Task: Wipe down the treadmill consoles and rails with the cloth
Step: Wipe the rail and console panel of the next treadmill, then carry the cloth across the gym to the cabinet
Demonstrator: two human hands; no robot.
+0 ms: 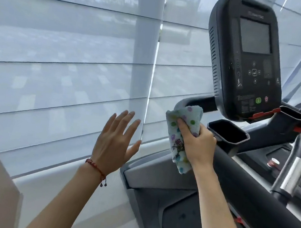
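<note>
While the right hand point(198, 142) grips the dotted cloth point(182, 130), the cloth presses on the treadmill's black rail point(252, 187).
The cloth sits at the rail's top bend, just left of a cup holder point(227, 134) and below the console point(246, 57). The left hand point(116, 143) is up in the air, fingers straight and spread, holding nothing, in front of the window blinds point(56, 60).
</note>
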